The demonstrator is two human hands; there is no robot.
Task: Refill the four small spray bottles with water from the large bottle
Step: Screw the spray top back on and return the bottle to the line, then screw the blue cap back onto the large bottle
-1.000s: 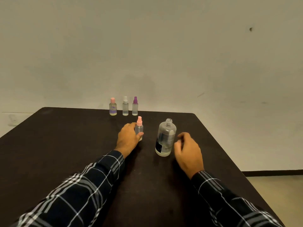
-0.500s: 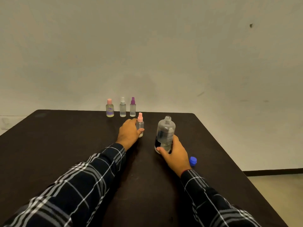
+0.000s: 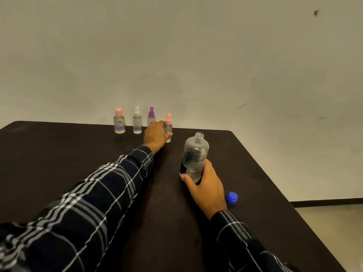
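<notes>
Head view: two hands on bottles, dark worktop (image 3: 59, 163).
Left hand (image 3: 155, 134) grips small clear pink-capped spray bottle (image 3: 168, 127); right hand (image 3: 206, 185) wraps round uncapped large clear plastic bottle (image 3: 195, 154).

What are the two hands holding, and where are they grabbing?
The left hand grips the pink-topped spray bottle round its body; the right hand grips the large bottle near its base.
</notes>
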